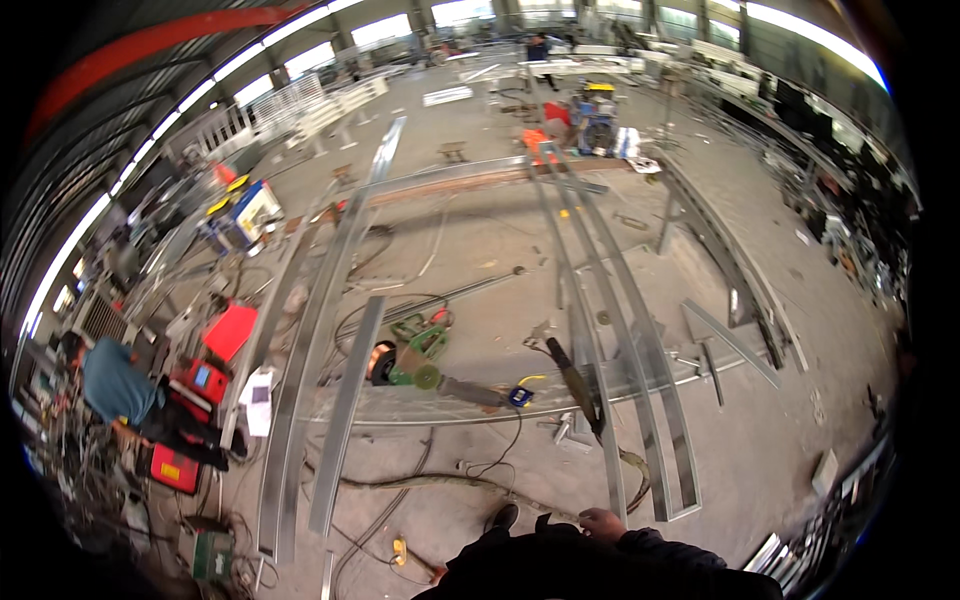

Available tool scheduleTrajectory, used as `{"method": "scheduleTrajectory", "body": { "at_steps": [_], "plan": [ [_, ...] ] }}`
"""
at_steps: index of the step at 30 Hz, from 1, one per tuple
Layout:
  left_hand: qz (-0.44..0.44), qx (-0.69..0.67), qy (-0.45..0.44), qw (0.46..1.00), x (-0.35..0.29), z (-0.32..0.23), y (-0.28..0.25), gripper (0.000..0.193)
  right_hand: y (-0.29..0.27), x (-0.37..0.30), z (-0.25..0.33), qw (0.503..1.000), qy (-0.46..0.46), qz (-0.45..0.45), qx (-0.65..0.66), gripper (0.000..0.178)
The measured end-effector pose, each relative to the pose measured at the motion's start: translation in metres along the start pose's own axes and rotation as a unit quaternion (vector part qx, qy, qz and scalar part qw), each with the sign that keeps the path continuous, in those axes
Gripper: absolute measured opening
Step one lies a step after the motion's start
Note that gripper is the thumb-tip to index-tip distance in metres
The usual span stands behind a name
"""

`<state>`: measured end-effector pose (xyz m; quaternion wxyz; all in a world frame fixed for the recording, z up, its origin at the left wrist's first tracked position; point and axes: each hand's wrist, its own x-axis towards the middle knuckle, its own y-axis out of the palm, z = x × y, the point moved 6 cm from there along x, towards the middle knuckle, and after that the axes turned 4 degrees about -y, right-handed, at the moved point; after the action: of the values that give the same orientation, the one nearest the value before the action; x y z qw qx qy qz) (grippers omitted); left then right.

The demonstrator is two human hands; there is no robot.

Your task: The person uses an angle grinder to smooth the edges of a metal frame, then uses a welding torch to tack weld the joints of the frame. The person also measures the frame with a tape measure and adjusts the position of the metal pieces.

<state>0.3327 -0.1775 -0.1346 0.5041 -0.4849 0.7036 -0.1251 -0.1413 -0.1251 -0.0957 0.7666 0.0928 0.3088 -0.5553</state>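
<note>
My right hand (602,524) is low in the middle, its fingers curled beside the near end of a long steel bar (612,470). Whatever it may hold is hidden. Only a sliver of what looks like my left hand (438,575) shows at the lower edge, its fingers hidden. Parallel to that bar run two more joined steel bars (655,430). On a cross bar ahead lie a green angle grinder (428,377), a blue tape measure (520,397) and a dark-handled welding torch (570,375). A loose flat steel bar (345,420) lies to their left.
A large steel frame (440,178) stretches ahead. Hoses and cables (430,481) cross the floor by my shoe (505,517). At left a person (120,385) sits near red cases (200,385). Blue machines (597,130) stand far off, and metal stock (840,230) is piled at right.
</note>
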Motion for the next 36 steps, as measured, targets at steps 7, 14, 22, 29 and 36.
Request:
{"method": "scheduleTrajectory", "body": {
  "at_steps": [7, 14, 22, 29, 36],
  "plan": [
    [-0.028, -0.073, -0.072, 0.994, -0.060, 0.052, 0.016, 0.038, -0.015, 0.046, 0.061, 0.997, -0.068, -0.024, 0.008, 0.040],
    [-0.053, -0.153, -0.138, 0.977, -0.120, 0.121, 0.045, 0.041, 0.027, 0.055, 0.067, 0.995, -0.047, -0.038, 0.075, 0.038],
    [-0.037, -0.228, -0.211, 0.950, -0.199, 0.199, 0.097, 0.045, 0.101, 0.053, 0.041, 0.991, -0.083, -0.025, -0.103, 0.040],
    [-0.046, -0.182, -0.136, 0.973, -0.204, 0.261, 0.071, 0.048, 0.141, 0.078, -0.022, 0.979, -0.001, -0.009, -0.203, 0.043],
    [-0.351, -0.083, -0.011, 0.933, -0.119, 0.247, -0.123, 0.055, 0.177, 0.037, 0.055, 0.994, 0.065, -0.068, -0.048, 0.034]
  ]
}}
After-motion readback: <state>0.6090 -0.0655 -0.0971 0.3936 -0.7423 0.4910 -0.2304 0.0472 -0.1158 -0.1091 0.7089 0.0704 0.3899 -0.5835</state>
